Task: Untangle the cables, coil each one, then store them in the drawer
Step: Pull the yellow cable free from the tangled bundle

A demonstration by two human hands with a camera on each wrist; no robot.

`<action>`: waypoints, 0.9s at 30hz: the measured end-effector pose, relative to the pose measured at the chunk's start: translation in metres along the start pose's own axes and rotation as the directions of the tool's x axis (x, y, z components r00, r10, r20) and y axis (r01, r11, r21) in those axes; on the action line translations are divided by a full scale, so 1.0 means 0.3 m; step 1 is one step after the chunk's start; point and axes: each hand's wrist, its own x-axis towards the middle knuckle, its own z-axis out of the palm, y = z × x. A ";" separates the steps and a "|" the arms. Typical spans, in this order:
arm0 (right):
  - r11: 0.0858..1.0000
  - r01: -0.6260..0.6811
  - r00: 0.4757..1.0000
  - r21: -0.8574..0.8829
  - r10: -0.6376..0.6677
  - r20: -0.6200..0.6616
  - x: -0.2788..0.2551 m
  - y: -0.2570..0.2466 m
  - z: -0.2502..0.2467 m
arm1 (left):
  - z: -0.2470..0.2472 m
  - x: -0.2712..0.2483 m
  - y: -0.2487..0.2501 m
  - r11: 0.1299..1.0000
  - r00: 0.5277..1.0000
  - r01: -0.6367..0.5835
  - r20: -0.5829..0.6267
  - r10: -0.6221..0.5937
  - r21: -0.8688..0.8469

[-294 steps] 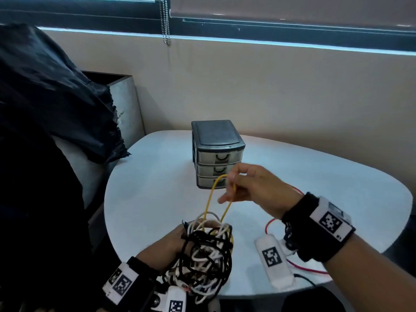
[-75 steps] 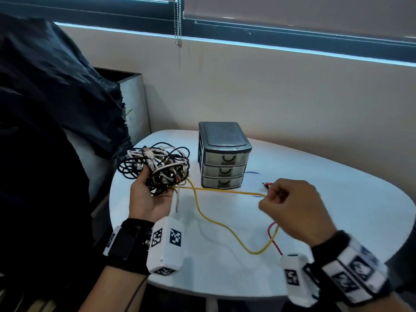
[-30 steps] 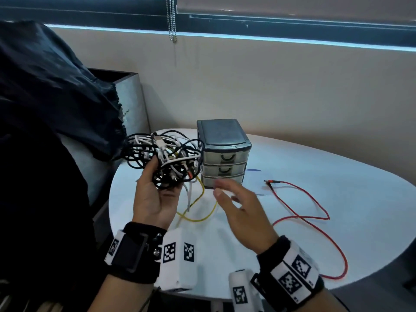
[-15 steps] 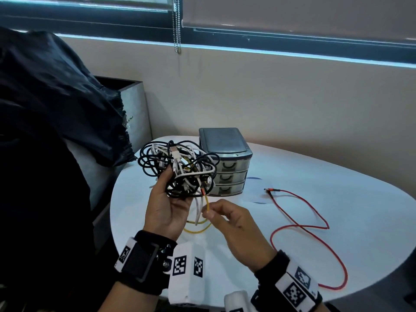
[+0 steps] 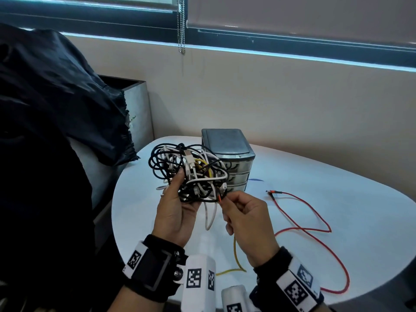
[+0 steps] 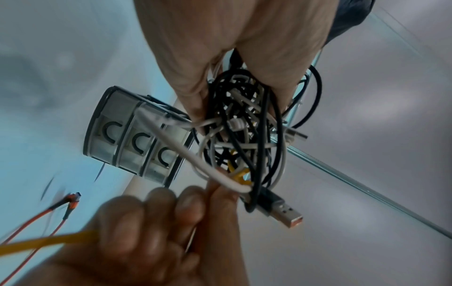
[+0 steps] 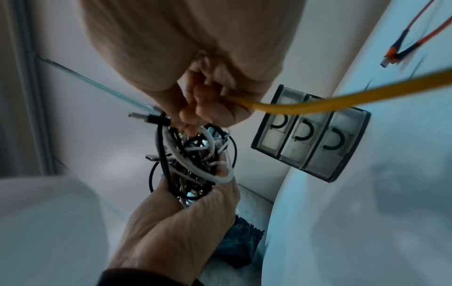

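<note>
The drawer unit (image 5: 229, 158) stands on the white table (image 5: 337, 199), all three drawers closed, right behind the cable tangle (image 5: 189, 174). The left hand (image 5: 175, 212) grips that tangle above the table's near-left edge; the right hand (image 5: 245, 219) pinches the yellow cable (image 5: 235, 251) where it leaves the knot. A second ago that hand was open and apart. The red cable (image 5: 315, 228) lies loose to the right, near the edge.

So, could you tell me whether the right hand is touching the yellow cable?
Touching. In the right wrist view, the right hand has its fingers curled round the yellow cable, which runs out of its grip; the left wrist view shows the same hold.
</note>
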 end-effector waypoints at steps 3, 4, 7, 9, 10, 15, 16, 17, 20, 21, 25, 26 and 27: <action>0.998 0.013 1.000 -0.067 -0.014 -0.011 0.006 -0.006 0.004 | -0.012 -0.007 -0.007 1.000 1.000 0.021 0.006 -0.021 0.010; 0.996 0.003 1.000 -0.085 -0.004 -0.012 0.006 -0.002 0.001 | -0.019 -0.004 -0.008 1.000 1.000 0.018 0.009 -0.018 0.010; 0.994 -0.012 1.000 -0.112 0.010 -0.026 0.001 0.016 -0.012 | -0.030 0.000 -0.006 1.000 1.000 -0.006 -0.011 0.006 0.013; 0.997 -0.012 0.999 -0.078 0.009 -0.034 -0.002 0.020 -0.021 | -0.030 0.000 -0.009 1.000 1.000 -0.018 -0.018 0.018 0.018; 0.999 -0.012 0.999 -0.052 0.010 -0.035 -0.003 0.016 -0.026 | -0.029 -0.001 -0.012 1.000 1.000 -0.023 -0.018 0.023 0.018; 0.987 -0.053 0.998 0.152 0.046 0.048 -0.007 -0.049 -0.063 | -0.020 -0.001 -0.025 0.998 0.997 -0.067 -0.030 0.067 0.010; 0.981 -0.068 0.996 0.181 0.057 0.068 -0.007 -0.066 -0.068 | -0.014 -0.005 -0.027 0.997 0.997 -0.076 -0.014 0.076 0.018; 0.981 -0.080 0.995 0.179 0.069 0.071 -0.003 -0.077 -0.074 | -0.009 -0.009 -0.028 0.996 0.996 -0.085 0.005 0.085 0.033; 0.995 -0.057 0.998 -0.079 0.059 0.025 0.002 -0.086 -0.086 | -0.001 -0.019 -0.034 0.982 0.991 -0.135 0.010 0.134 0.134; 0.970 0.004 1.000 -0.243 0.000 0.018 0.006 -0.079 -0.093 | 0.001 -0.023 -0.035 0.973 0.988 -0.155 0.005 0.156 0.172; 0.814 0.247 0.958 -0.525 -0.288 0.005 0.016 -0.061 -0.102 | -0.001 -0.030 -0.038 0.947 0.979 -0.200 0.013 0.203 0.250; 0.801 0.264 0.948 -0.538 -0.318 -0.007 0.024 -0.057 -0.104 | -0.001 -0.030 -0.039 0.936 0.976 -0.216 0.020 0.219 0.279; 0.794 0.272 0.943 -0.543 -0.332 -0.011 0.032 -0.052 -0.106 | -0.001 -0.030 -0.041 0.924 0.972 -0.232 0.026 0.235 0.304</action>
